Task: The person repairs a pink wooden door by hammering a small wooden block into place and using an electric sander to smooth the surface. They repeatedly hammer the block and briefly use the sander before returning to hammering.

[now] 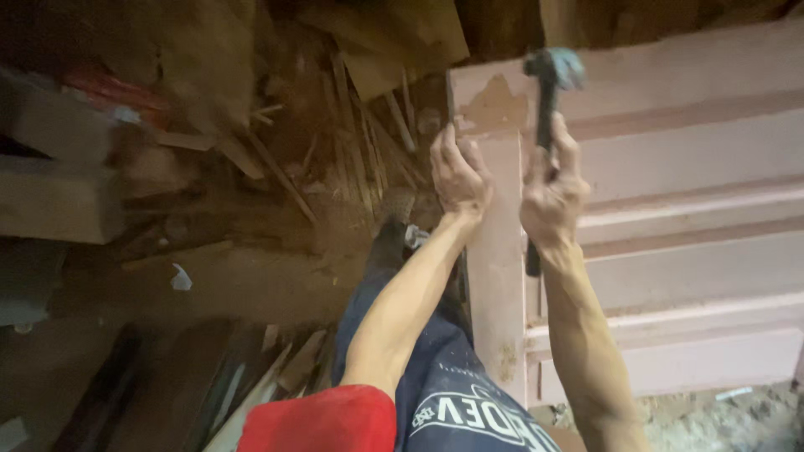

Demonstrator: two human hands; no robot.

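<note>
Leftmost, thick timber blocks (59, 197) and a heap of splintered wood scraps (335, 142) crowd the dirt floor (234, 276), leaving only a bare strip of ground between the heap and the dark planks (167, 393) at the bottom edge. Next comes the person's leg in dark blue printed trousers (444, 385), stretching away from the camera towards the scraps. The left hand (458, 176) rests on the left edge of a pale pink panelled door (670, 167), fingers curled over the upright stile near a patch where the paint has chipped off; it grips the door's edge, not a tool. Just beside it, the right hand (553, 197) is clamped around the dark handle of a hammer (548, 109). The hammer's long axis runs nearly vertical in the picture, head at the top, away from the person, over the door's upper corner; the handle's butt sticks out below the fist. Rightwards the door's grooved panels run out to the frame edge, unobstructed.
</note>
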